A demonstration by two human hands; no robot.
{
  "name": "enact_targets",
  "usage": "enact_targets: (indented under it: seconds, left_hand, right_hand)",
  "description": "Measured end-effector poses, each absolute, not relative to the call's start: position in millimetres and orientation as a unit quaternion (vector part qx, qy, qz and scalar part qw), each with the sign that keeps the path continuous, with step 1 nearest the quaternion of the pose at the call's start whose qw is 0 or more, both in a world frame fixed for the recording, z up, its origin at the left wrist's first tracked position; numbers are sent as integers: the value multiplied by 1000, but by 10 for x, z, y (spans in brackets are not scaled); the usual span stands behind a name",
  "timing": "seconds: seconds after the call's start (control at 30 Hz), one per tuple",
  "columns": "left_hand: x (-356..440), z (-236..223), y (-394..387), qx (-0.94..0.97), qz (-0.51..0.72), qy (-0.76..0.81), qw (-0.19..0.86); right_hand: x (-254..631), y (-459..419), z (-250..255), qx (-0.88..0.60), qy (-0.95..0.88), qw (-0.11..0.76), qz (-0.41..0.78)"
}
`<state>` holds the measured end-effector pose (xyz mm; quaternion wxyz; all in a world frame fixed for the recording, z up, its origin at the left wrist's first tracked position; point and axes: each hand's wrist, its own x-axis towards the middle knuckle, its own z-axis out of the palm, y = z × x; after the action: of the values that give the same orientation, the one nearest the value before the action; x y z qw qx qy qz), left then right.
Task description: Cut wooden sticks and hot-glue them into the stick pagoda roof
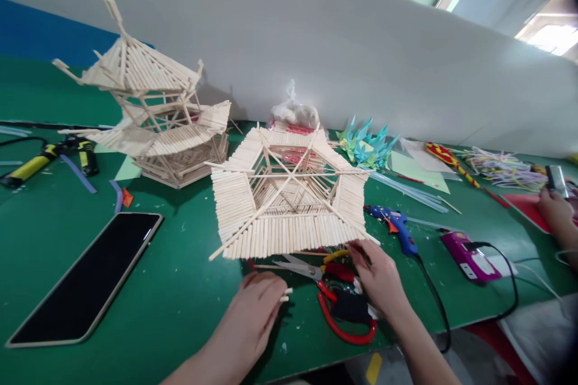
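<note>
My left hand (255, 313) rests low over the green table with its fingers closed around short wooden sticks (286, 295), whose pale ends poke out. At the front right corner of a five-sided wooden stick model (293, 234), my right hand (380, 277) has its fingers curled at the roof edge; the fingertips are partly hidden. Slats cover this model's sloping roof, and long sticks cross over its open centre. Between my hands lie scissors (347, 337) with red handles and a tool with red and yellow grips (338, 271).
A taller stick pavilion (153, 141) stands at the back left, above a phone (90, 280). On the right lie a blue glue gun (400, 228), glue sticks (406, 189) and a corded magenta box (469, 255). Another person's hand (557, 213) is at the far right.
</note>
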<state>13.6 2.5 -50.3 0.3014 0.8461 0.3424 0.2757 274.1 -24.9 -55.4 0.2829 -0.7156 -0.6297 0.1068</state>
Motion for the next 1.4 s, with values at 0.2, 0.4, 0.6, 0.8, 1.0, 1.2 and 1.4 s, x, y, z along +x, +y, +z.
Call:
enact_targets:
  seconds: [0.2, 0.4, 0.6, 0.8, 1.0, 1.2, 1.4]
  left_hand:
    - [-16, -676, 56, 872, 279, 345, 208]
    - [-196, -842, 87, 872, 293, 371, 124]
    - [-363, -823, 106, 872, 296, 384, 67]
    - [-453, -819, 201, 873, 283, 397, 24]
    - [-554, -746, 272, 878, 273, 391, -29]
    - [-684, -800, 335, 884, 249, 392, -49]
    - [-800, -833, 320, 885, 252, 390, -16]
  right_hand:
    - [2619, -396, -395, -688, -686, 203, 121]
    - [2715, -412, -344, -651, -744, 75, 134]
    - [2796, -399, -430, -621, -773, 48, 121]
    - [3244, -685, -314, -647, -757, 52, 79]
    - [3827, -771, -246, -735, -675, 29, 60]
    - [3908, -497, -377, -757, -651, 28, 50]
    - [3677, -416, -288, -781, -619, 83, 8]
